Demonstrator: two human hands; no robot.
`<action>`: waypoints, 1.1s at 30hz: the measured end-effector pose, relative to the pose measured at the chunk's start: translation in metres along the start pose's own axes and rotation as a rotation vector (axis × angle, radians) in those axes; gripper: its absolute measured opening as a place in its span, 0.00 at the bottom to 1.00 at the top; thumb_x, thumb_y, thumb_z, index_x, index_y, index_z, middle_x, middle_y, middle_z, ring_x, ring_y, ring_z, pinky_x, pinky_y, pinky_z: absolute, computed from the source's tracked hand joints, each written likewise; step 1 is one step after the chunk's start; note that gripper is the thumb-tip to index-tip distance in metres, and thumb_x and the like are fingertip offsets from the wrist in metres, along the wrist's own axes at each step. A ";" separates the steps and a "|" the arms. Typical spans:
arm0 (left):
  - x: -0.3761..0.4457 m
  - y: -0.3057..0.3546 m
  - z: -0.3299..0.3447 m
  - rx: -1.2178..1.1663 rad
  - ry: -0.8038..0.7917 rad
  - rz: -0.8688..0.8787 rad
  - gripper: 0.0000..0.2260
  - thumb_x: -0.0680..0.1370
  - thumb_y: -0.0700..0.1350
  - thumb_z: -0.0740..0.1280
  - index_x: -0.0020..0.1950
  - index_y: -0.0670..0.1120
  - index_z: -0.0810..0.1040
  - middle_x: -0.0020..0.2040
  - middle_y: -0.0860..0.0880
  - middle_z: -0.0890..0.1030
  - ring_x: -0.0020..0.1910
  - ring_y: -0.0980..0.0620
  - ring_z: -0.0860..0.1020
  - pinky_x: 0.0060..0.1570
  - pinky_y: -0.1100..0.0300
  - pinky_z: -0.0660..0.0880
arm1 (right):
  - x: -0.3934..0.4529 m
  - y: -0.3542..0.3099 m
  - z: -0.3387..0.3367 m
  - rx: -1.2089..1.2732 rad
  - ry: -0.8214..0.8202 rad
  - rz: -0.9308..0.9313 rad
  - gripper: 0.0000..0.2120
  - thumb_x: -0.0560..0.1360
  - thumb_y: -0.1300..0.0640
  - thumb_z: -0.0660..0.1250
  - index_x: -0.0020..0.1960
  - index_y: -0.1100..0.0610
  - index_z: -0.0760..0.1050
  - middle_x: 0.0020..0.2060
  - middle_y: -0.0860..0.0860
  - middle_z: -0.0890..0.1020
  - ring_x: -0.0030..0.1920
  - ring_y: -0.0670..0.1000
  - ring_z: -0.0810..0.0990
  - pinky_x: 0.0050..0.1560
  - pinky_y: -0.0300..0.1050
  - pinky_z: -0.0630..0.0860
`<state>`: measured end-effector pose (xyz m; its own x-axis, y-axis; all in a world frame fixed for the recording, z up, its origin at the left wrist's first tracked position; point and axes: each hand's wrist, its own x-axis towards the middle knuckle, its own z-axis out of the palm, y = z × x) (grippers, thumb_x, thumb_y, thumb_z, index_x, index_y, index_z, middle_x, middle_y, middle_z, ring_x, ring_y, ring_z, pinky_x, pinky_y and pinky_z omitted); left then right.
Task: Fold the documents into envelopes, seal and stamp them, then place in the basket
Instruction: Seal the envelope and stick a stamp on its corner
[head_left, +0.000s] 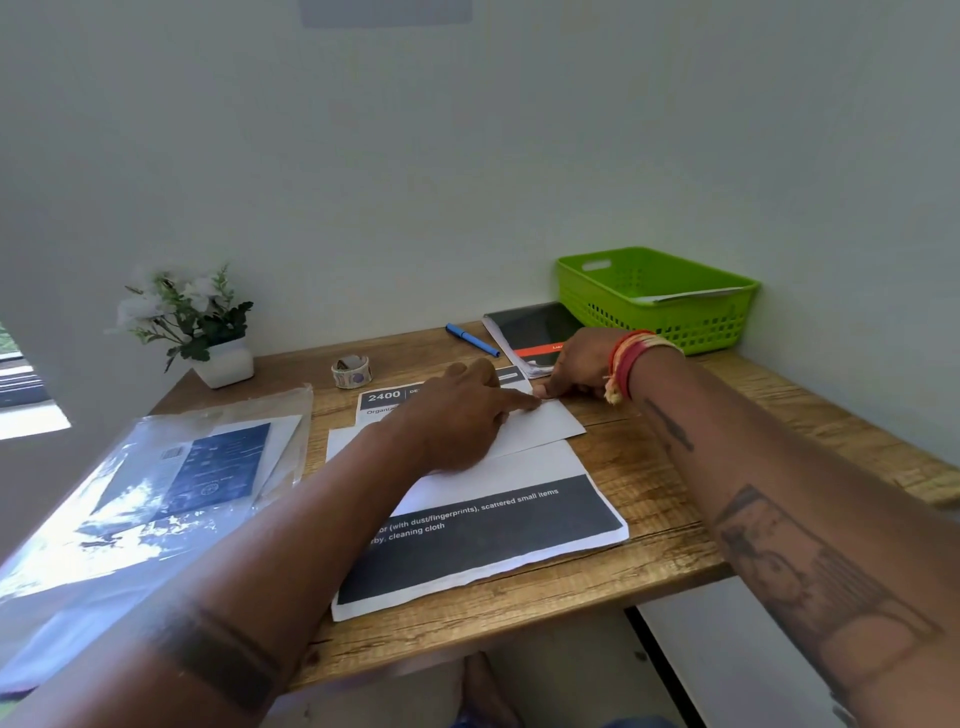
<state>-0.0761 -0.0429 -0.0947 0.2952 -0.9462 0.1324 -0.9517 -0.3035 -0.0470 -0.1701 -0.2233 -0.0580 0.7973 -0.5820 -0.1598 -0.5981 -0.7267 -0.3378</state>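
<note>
Both my forearms reach forward, converging ahead of me. My left hand (462, 410) lies palm down, forefinger stretched straight out to the right, the other fingers loosely bent. My right hand (579, 364) is curled, its fingertips pinched together just beside the left forefinger's tip. Red and yellow threads circle my right wrist.

Bare table (675, 467) right of documents (483, 525) gives passage to basket (660, 301); notebook (535, 332), pen (471, 340), tape roll (351, 371), plant (197, 322) crowd the back edge.
</note>
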 end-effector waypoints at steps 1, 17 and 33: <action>0.000 0.000 0.000 0.008 0.002 0.010 0.21 0.86 0.48 0.54 0.75 0.68 0.65 0.62 0.50 0.70 0.58 0.47 0.69 0.58 0.49 0.71 | 0.001 0.000 -0.001 0.005 -0.002 0.009 0.26 0.68 0.36 0.75 0.46 0.60 0.83 0.38 0.54 0.82 0.34 0.53 0.77 0.41 0.44 0.73; 0.003 -0.001 0.000 -0.096 -0.003 -0.023 0.22 0.84 0.47 0.54 0.73 0.70 0.66 0.64 0.51 0.71 0.63 0.46 0.69 0.66 0.47 0.68 | -0.014 0.009 0.003 0.073 -0.002 -0.128 0.11 0.75 0.49 0.74 0.50 0.56 0.83 0.45 0.51 0.84 0.41 0.50 0.80 0.44 0.42 0.74; 0.007 0.000 0.006 -0.002 0.020 -0.029 0.24 0.82 0.49 0.55 0.77 0.64 0.64 0.65 0.48 0.70 0.61 0.43 0.69 0.64 0.46 0.69 | 0.004 -0.001 0.010 -0.099 0.074 -0.032 0.18 0.77 0.43 0.68 0.40 0.57 0.74 0.41 0.54 0.78 0.38 0.53 0.75 0.35 0.42 0.67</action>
<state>-0.0734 -0.0502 -0.1000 0.3209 -0.9346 0.1535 -0.9429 -0.3306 -0.0412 -0.1655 -0.2215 -0.0681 0.8101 -0.5808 -0.0800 -0.5806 -0.7756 -0.2475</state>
